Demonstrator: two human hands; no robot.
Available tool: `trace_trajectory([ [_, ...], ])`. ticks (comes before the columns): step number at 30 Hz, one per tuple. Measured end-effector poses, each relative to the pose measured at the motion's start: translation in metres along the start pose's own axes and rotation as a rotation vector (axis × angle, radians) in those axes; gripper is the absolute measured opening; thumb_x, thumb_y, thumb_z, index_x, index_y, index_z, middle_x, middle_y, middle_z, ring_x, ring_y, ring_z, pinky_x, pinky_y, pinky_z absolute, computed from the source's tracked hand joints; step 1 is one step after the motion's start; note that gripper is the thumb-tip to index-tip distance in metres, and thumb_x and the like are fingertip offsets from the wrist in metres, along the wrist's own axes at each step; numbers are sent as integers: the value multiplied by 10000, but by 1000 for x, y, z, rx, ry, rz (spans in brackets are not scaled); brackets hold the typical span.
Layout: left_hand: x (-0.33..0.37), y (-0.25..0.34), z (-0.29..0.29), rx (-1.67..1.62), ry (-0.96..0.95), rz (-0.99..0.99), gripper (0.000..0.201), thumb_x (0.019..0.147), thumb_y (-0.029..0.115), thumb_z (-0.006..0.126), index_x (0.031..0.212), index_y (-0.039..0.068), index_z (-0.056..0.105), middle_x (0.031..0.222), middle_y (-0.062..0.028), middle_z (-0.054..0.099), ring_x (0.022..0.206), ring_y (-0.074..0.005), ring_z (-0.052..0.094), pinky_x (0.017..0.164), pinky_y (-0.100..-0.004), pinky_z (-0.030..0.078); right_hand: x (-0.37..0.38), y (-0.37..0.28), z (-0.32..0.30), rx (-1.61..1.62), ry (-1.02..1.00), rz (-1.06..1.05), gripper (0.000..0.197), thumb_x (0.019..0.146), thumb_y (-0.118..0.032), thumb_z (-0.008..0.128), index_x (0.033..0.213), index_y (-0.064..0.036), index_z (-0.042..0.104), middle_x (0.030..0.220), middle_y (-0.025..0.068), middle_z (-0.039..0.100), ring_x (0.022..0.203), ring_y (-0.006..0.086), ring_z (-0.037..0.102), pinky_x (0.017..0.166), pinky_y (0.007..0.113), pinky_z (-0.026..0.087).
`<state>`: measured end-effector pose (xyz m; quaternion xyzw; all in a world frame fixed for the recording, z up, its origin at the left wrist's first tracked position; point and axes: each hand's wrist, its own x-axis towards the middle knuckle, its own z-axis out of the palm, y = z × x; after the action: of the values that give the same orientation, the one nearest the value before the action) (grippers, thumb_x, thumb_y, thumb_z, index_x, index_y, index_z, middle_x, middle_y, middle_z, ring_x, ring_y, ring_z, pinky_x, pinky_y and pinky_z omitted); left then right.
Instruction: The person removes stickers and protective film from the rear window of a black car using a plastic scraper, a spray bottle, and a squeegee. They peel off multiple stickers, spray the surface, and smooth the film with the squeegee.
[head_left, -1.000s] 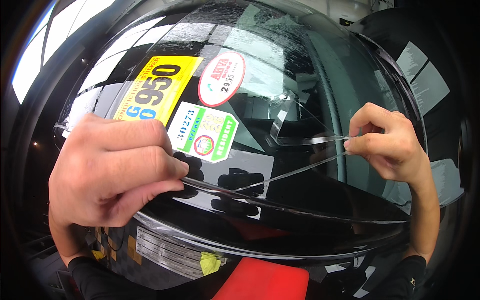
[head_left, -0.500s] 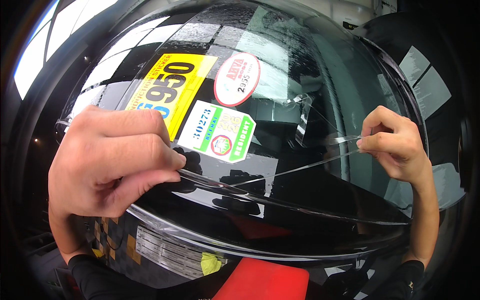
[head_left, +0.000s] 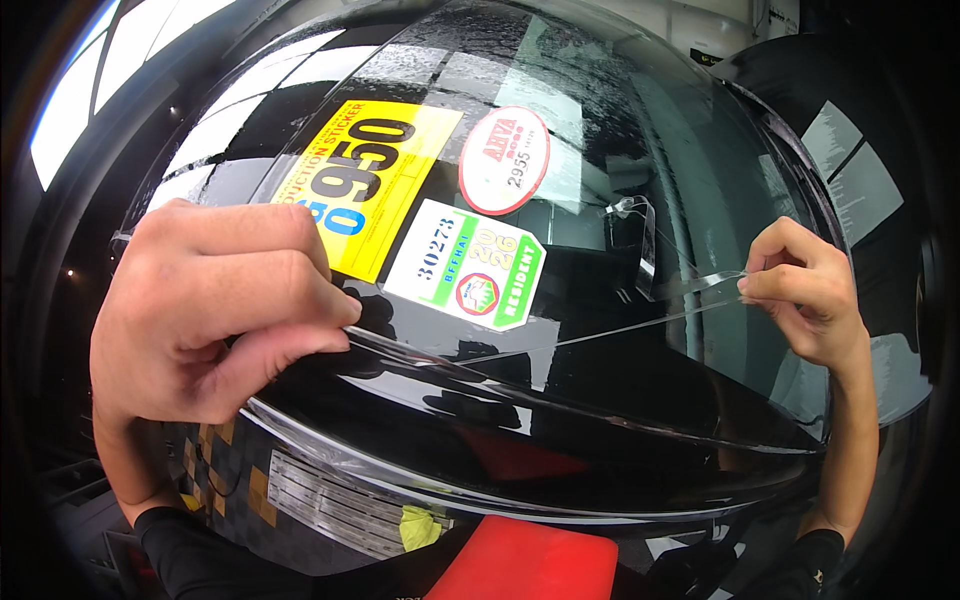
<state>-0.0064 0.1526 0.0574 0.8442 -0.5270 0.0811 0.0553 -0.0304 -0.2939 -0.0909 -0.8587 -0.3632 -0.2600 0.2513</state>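
Two bare hands are counted, along with three stickers, one thin clear plastic strip (head_left: 712,281), one curved dark glass pane (head_left: 620,140), one yellow-green cloth (head_left: 419,527) and one flat red panel (head_left: 540,560). The white-and-green cut-cornered sticker (head_left: 421,285) is taken as landmark: the yellow rectangular sticker (head_left: 395,185) is seen to its upper left, the red-rimmed white oval sticker (head_left: 505,160) just above it, and the cloth and the panel well below it. The strip is pinched narrowly between thumb and fingertips of the right hand (head_left: 744,284), to the right of the landmark, and from there a taut strand is drawn to the pane's dark edge below the landmark. The left hand (head_left: 352,325) is placed to the landmark's lower left, at that edge, with thumb and forefinger brought close together; what is held between them cannot be told. Compared with a second ago, the hands are spread farther apart, the strand is stretched longer, and all three stickers are shifted rightward in view, so that the landmark is now left clear of the left hand. Printing is borne by every sticker: large black and blue characters on the yellow one, red and black on the oval, and blue, yellow and white lettering with a round red emblem on the landmark.
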Motion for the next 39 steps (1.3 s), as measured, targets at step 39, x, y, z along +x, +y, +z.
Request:
trace_trajectory([
  [39,-28,-38,-17,-11,42,54,140,872,163,872,912,49,802,792,-103,746,666,-194,738,570,-287,482,-5,-2,-17,-115,30,86,223,762,120,763,920,-37,762,922,96,656,707,158,631,585,273,472],
])
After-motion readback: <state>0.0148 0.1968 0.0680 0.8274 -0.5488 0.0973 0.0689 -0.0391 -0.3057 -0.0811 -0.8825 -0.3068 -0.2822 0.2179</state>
